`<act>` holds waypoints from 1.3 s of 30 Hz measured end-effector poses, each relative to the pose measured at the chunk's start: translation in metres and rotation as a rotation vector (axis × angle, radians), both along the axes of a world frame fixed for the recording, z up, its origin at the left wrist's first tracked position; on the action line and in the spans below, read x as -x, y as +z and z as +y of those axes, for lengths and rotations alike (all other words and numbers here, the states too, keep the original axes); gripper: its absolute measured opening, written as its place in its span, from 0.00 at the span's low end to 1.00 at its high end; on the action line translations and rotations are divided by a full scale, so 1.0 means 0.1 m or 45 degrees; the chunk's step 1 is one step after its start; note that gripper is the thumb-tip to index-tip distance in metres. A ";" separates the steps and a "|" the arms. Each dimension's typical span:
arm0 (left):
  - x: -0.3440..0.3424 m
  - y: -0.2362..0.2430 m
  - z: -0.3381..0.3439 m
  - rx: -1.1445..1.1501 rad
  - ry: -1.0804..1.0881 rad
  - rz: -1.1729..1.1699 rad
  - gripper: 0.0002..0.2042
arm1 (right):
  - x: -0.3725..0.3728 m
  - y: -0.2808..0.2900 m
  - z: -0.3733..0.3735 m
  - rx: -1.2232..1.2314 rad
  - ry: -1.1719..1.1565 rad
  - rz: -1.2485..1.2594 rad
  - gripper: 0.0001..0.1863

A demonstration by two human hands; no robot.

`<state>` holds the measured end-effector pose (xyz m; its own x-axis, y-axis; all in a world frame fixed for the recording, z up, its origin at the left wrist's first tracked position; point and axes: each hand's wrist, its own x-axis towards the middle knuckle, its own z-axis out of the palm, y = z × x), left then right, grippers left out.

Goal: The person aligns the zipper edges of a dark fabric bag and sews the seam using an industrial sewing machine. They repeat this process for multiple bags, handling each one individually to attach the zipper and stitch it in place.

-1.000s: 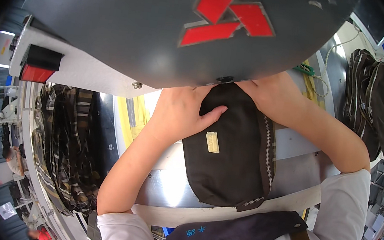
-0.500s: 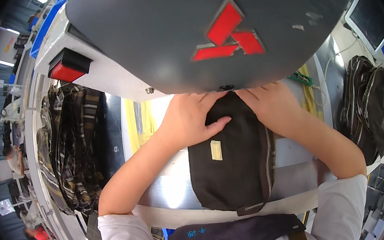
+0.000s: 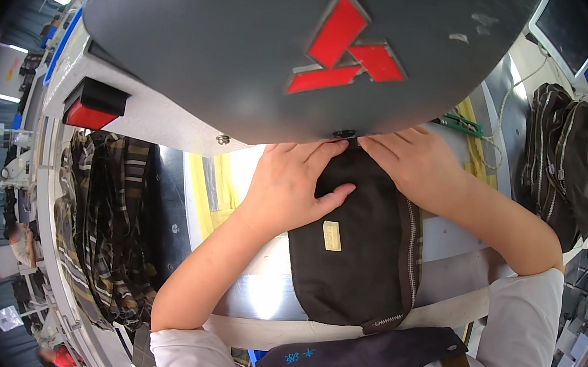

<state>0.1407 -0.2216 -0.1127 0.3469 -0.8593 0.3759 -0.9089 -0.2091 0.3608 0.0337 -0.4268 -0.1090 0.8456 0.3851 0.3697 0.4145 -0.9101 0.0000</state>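
A dark brown fabric panel (image 3: 349,268) with a cream label lies on the work surface, and its metal zipper (image 3: 411,260) runs down the right edge and around the near corner. The panel's far end narrows under the front of a large grey sewing machine head (image 3: 200,52). My left hand (image 3: 290,187) rests on the panel's left side, fingers stretched toward the far end and thumb spread apart on the cloth. At the far right edge, my right hand (image 3: 418,164) grips the cloth with bent fingers; its thumb is hidden. The needle area is hidden behind the machine head.
Plaid fabric pieces (image 3: 106,235) hang in a pile on the left, beside a red-and-black switch (image 3: 94,104). Dark zippered pieces (image 3: 562,158) are stacked at the right, below a screen (image 3: 564,29). Green-handled snips (image 3: 461,122) lie beyond my right hand.
The view has shifted slightly, so the machine head sits a little further left. Both hands keep nearly the same hold at the panel's far end.
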 end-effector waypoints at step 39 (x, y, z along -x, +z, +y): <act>-0.12 -0.03 -0.03 0.060 0.042 -0.018 0.20 | -0.11 -0.01 -0.02 -0.006 -0.050 -0.108 0.15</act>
<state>0.1526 -0.2243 -0.1157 0.3695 -0.8286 0.4206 -0.9067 -0.2224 0.3584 0.0444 -0.4285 -0.1105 0.8256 0.3504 0.4423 0.3770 -0.9257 0.0296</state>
